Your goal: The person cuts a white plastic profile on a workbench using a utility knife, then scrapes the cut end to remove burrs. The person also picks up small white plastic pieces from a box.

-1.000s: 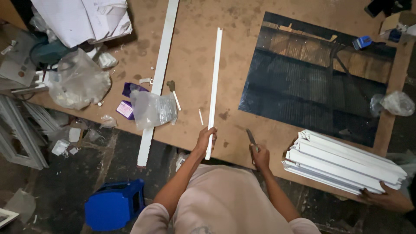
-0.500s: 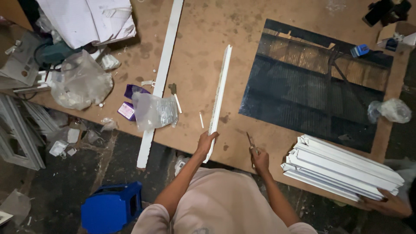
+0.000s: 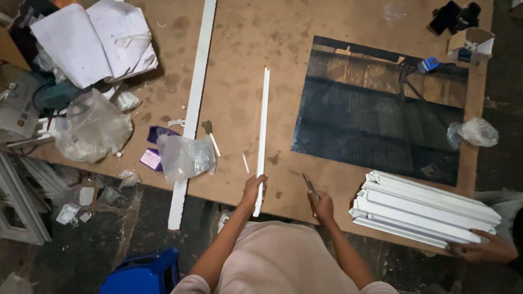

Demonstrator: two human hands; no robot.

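White strip gripped near end by left hand; right hand holds small tool; glass pane and strip stack lie rightward

Matt, stained fibreboard table; smooth white plastic strip — glossy dark glass pane; crinkled clear bags.

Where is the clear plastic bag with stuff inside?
In the head view, the clear plastic bag lies on the brown wooden table near its front edge, left of the left hand, against the long flat white strip.
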